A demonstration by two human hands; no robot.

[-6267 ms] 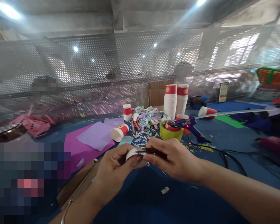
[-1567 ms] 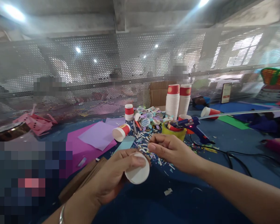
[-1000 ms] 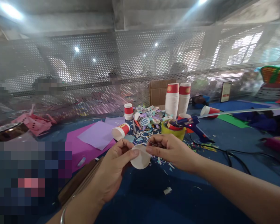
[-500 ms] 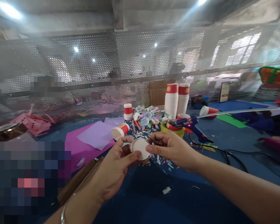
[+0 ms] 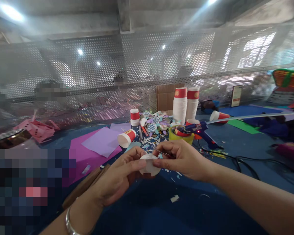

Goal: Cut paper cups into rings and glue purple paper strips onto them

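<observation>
The white paper-cup base point(image 5: 149, 166) had dipped and tilted since half a second earlier, above the blue table point(image 5: 147, 209). The left hand point(image 5: 121, 174) pinched its left edge; the right hand point(image 5: 185, 160) gripped scissors point(image 5: 162, 152), thumb at the right edge. Paper scraps point(image 5: 149, 141) lay beyond.

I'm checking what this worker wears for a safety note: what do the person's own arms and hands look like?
The left hand and right hand wear no gloves, and no sleeve shows on either side. A shiny silver-coloured bracelet, a narrow curved band, circles the left side's wrist; nothing shows on the other.
</observation>
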